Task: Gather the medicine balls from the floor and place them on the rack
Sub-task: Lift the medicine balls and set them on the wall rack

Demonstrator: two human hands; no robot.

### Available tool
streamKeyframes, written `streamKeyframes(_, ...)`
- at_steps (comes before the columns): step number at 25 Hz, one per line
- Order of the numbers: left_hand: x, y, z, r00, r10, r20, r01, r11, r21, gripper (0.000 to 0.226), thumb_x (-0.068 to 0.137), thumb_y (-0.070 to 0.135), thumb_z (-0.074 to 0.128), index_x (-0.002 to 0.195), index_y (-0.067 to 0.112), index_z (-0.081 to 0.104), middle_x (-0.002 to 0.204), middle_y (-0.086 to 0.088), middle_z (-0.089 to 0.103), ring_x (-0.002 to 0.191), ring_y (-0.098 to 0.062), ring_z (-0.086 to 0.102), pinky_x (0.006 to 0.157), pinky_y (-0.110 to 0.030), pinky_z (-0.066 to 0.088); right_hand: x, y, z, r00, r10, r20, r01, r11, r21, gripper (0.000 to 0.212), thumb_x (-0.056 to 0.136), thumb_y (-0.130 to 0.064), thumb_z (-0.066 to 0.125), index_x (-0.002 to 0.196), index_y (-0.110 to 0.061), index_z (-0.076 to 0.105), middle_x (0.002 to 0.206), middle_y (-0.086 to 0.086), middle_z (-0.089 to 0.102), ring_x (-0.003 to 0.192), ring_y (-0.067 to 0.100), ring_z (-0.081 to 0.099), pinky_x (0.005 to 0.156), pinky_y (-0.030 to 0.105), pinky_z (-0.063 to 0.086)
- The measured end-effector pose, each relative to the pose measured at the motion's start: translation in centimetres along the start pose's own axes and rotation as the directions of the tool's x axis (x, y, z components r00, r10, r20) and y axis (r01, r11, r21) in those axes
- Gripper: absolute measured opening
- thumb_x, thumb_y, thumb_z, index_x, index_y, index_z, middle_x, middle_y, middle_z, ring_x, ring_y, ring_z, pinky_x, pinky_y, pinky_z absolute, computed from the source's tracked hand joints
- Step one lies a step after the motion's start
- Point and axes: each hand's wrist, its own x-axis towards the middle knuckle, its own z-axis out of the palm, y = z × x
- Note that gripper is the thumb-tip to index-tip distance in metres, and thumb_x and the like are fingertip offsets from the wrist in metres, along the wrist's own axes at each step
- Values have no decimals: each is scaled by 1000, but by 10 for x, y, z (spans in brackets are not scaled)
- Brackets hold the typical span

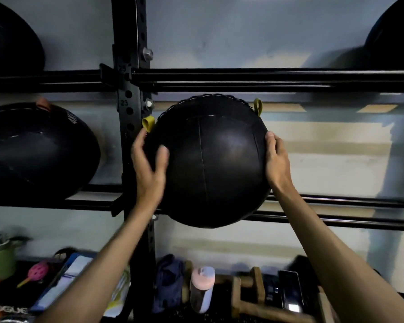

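Note:
A large black medicine ball (210,164) with yellow loops rests against the middle rails of the black wall rack (336,206), just right of the upright post (131,113). My left hand (149,166) presses its left side, thumb spread across the front. My right hand (276,159) grips its right side. Another black ball (37,150) sits on the same level to the left. Two more balls lie on the upper rails, one at the far left (9,43) and one at the far right (394,38).
Below the rack lies clutter: a green flask (0,257), a pink perforated ball (39,272), a pink and white bottle (202,287), wooden handles (247,290), a phone (290,291) and dark cloth (168,278). The upper rail (266,78) runs just above the held ball.

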Motion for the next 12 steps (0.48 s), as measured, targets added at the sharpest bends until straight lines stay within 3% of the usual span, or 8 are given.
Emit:
streamKeyframes(2,-13,-4,11,974,205,98,-220,958,184,66,95,48,51,152,21,35,161,0,24,149,-13,23,122,-40,22,16,3,4,996,71,-54,-70,997,23,56,99,-62,36,128,-18,53,129,3,60,117,19,55,101,34,43)
streamKeyframes(3,-9,-7,15,969,219,116,-239,948,210,66,94,51,52,152,23,36,162,0,22,150,-14,22,122,-44,23,24,5,7,991,103,-80,-101,995,25,55,97,-64,37,122,-18,52,126,5,61,115,21,56,100,36,44)
streamKeyframes(6,16,-22,23,989,74,128,-95,982,164,62,93,59,50,150,35,39,160,7,27,148,-9,26,120,-43,28,32,16,16,991,113,-77,-116,993,-30,57,98,-61,36,129,-15,51,134,10,57,124,26,52,107,40,40)
streamKeyframes(9,46,-38,29,987,-106,122,97,992,76,57,93,61,50,146,40,42,154,8,35,143,-8,34,119,-41,31,3,40,30,998,-63,10,63,992,-107,64,99,-60,33,154,-28,29,158,1,34,146,18,31,120,36,24)
streamKeyframes(12,57,-54,30,978,-173,114,165,984,70,53,95,59,49,145,41,44,151,7,39,139,-10,39,117,-37,33,-10,51,43,982,-190,14,190,968,-165,66,98,-62,32,156,-34,17,162,-6,21,150,13,18,122,33,17)
